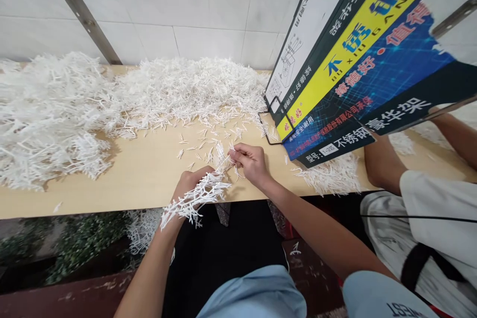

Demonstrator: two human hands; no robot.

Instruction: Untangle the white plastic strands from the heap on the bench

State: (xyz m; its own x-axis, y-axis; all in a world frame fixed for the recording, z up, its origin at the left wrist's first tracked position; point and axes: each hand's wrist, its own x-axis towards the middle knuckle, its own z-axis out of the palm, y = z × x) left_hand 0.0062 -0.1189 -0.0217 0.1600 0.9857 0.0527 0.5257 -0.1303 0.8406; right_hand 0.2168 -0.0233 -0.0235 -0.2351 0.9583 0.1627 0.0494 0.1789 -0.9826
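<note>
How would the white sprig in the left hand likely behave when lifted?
The sprig is probably light, being thin and open-branched. Its splayed shape suggests springy rather than limp. It may snap easily, since similar loose bits lie on the table.

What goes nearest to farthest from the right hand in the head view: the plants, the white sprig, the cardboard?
From the right hand:
1. White sprig: right by its fingertips.
2. Cardboard: standing to its right.
3. Plants: far left, lower than the tabletop.
</note>
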